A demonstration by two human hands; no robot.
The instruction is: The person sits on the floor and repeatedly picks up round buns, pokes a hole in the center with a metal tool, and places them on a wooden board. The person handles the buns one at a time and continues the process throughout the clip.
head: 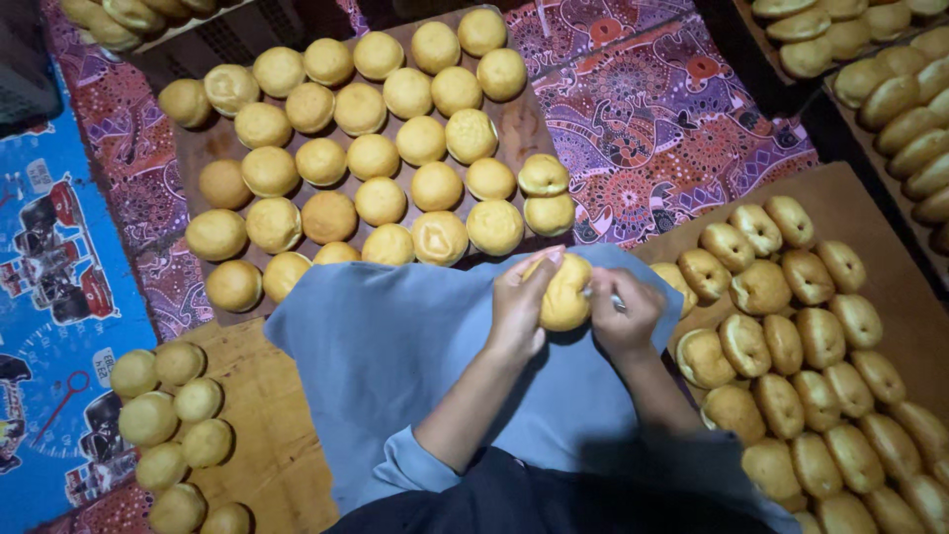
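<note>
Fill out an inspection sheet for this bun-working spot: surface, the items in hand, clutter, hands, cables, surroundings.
Surface: grey-blue cloth spread over the lap, between wooden boards.
Items in hand: one round golden bun, held above the cloth; a thin silvery tool shows at the right fingers, its kind unclear.
Clutter: nothing seen on the cloth.
Hands: left hand grips the bun's side; right hand closes on the tool against the bun.
Cables: nothing seen.
Surroundings: wooden board of whole round buns ahead; board of slit buns on the right; small batch of buns lower left; red patterned fabric and blue printed mat beneath.
</note>
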